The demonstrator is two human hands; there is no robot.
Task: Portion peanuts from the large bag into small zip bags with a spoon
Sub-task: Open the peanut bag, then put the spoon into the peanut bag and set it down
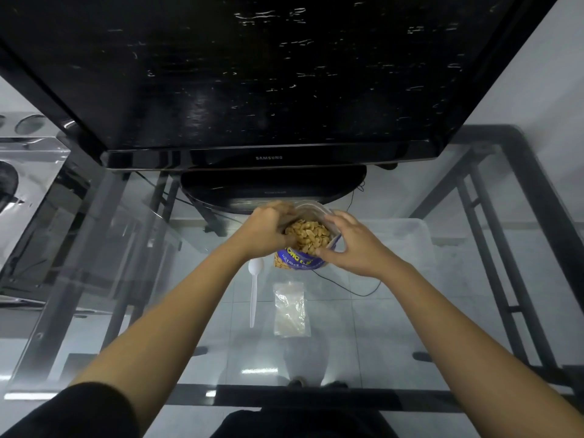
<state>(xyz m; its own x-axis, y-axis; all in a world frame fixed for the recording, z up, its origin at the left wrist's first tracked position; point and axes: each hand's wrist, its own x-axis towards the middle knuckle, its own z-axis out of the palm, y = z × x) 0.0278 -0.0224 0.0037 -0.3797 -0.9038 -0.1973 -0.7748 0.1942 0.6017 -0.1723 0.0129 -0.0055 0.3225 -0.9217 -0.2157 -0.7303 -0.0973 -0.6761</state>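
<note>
Peanuts in crinkled bag, slender white spoon

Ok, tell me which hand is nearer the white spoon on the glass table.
Left. The left hand grips the peanut bag at its rim, just beyond the bowl of the spoon. The right hand holds the bag's opposite edge, with the bag between it and the spoon.

Both forearms were bare, stretched forward and converging. Left hand was knuckles up, fingers curled over one rim of the large bag. Right hand gripped the opposite rim — thumb low, fingers spread — palm turned inward.
</note>
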